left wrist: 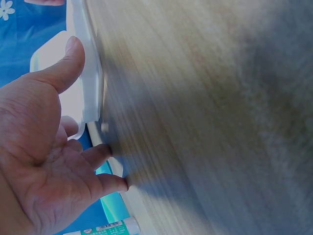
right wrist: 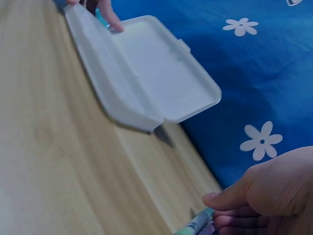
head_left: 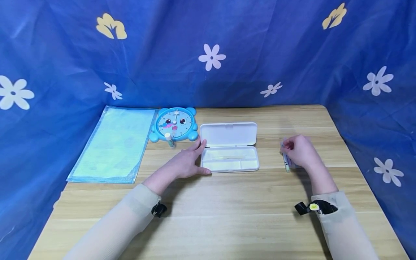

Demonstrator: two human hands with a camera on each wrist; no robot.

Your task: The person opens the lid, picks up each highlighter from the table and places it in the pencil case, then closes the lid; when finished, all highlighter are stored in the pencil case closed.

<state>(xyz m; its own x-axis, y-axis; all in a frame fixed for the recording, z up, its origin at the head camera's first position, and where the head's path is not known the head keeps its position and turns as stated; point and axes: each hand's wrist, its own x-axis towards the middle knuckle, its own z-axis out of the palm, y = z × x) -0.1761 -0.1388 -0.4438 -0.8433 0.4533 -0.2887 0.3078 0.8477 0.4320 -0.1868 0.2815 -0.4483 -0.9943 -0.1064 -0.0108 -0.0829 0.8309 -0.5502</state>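
Note:
A white pencil case (head_left: pixel 229 159) lies on the table with its lid (head_left: pixel 229 134) folded back. A slim pale stick (head_left: pixel 227 157) lies in its long rear compartment. My left hand (head_left: pixel 186 160) rests at the case's left end, thumb at the front corner and fingers spread along the side. Off to the right of the case, my right hand (head_left: pixel 300 150) pinches the upper end of a slim, pale green printed pen (head_left: pixel 286 164) between thumb and fingers. Something light purple (head_left: pixel 294 164) shows beneath that hand, mostly hidden by it.
A glue stick (head_left: pixel 169 140) stands left of the case, in front of a blue toy clock (head_left: pixel 174 124) with a cartoon face. At the far left lies a light blue mesh folder (head_left: pixel 112 144). Blue flowered cloth (head_left: pixel 240 79) hangs behind the table's back edge.

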